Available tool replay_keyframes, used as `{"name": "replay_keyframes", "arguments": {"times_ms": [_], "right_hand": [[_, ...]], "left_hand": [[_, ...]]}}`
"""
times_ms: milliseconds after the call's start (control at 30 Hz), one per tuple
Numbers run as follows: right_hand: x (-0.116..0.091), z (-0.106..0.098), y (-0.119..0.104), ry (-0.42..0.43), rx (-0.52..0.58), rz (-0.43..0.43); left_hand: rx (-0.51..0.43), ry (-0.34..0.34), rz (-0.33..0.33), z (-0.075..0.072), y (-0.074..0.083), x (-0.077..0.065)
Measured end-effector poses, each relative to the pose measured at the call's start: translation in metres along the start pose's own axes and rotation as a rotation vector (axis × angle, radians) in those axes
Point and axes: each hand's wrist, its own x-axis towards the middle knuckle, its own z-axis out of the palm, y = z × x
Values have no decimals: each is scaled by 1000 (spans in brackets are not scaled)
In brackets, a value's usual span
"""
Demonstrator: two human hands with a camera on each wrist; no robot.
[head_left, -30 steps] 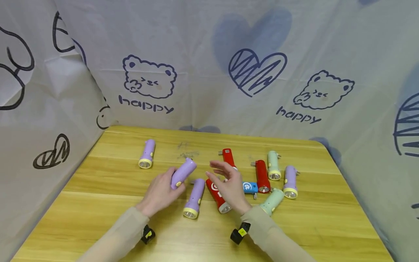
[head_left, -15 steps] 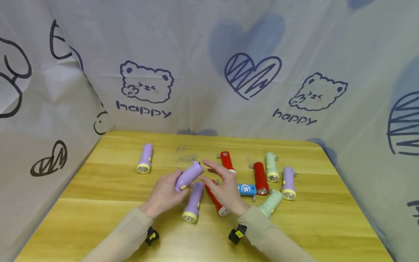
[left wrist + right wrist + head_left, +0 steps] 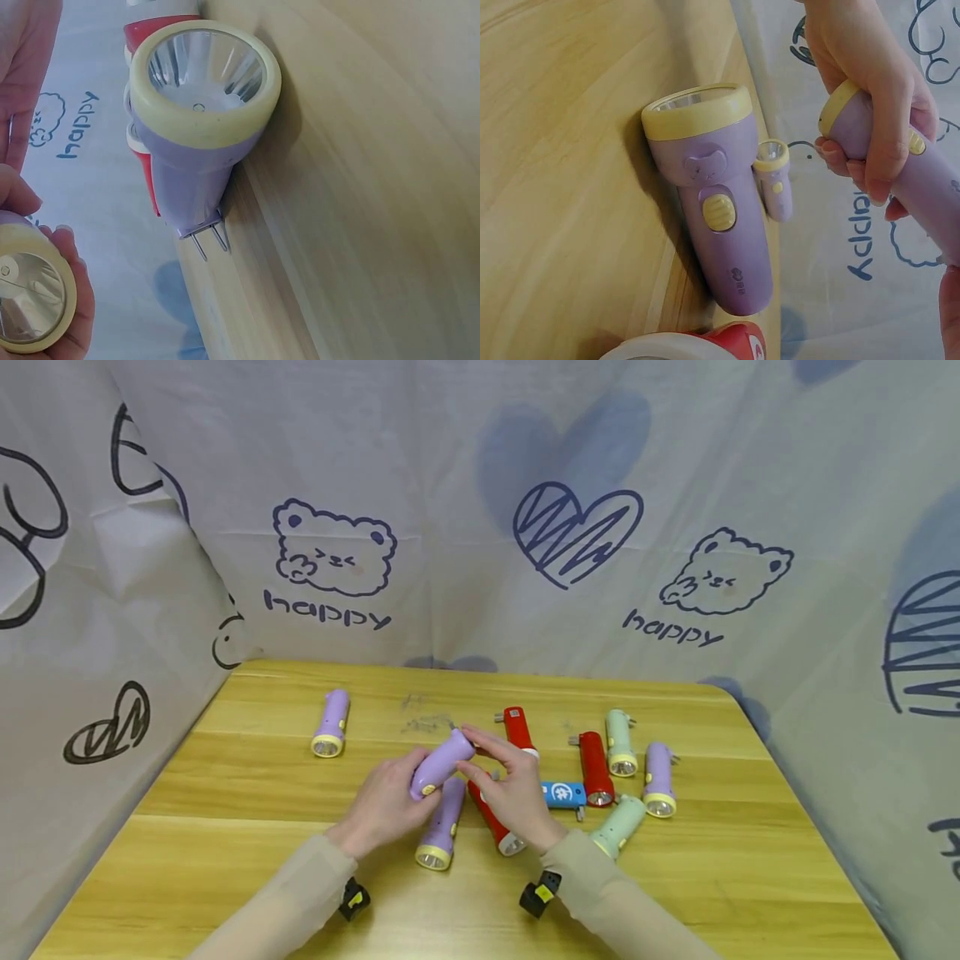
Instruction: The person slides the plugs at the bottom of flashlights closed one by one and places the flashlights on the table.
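Observation:
My left hand [image 3: 386, 803] grips a purple flashlight [image 3: 441, 766] with a yellow head, raised and tilted above the table. In the right wrist view its thumb lies along the body near the yellow switch [image 3: 916, 142]. The thumb and fingers of my right hand [image 3: 519, 795] pinch the tail end of the same flashlight, where a metal prong sticks up. A second purple flashlight [image 3: 442, 827] lies on the table just under the hands; its plug prongs [image 3: 208, 238] stick out in the left wrist view. Beside it lies a red flashlight [image 3: 495, 822], partly behind my right hand.
Right of the hands lie a blue flashlight [image 3: 564, 794], red flashlights [image 3: 595, 768], green flashlights [image 3: 621, 827] and another purple flashlight [image 3: 660, 777]. One more purple flashlight [image 3: 332, 723] lies at the far left. A printed cloth [image 3: 450, 527] hangs behind the wooden table [image 3: 225, 843].
The left hand has brought the purple flashlight rightward, and the right hand has moved left. The right fingers, apart from the flashlight before, now touch its tail end.

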Motion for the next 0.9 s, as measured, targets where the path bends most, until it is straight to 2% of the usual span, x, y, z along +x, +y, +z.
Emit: {"name": "replay_keyframes", "arguments": {"times_ms": [467, 633, 900], "right_hand": [[3, -5, -4, 41, -27, 74], [1, -7, -4, 59, -40, 117], [3, -14, -5, 55, -62, 120]], "left_hand": [[24, 48, -28, 8, 9, 5], [19, 37, -17, 11, 12, 7], [14, 32, -17, 13, 16, 10]]}}
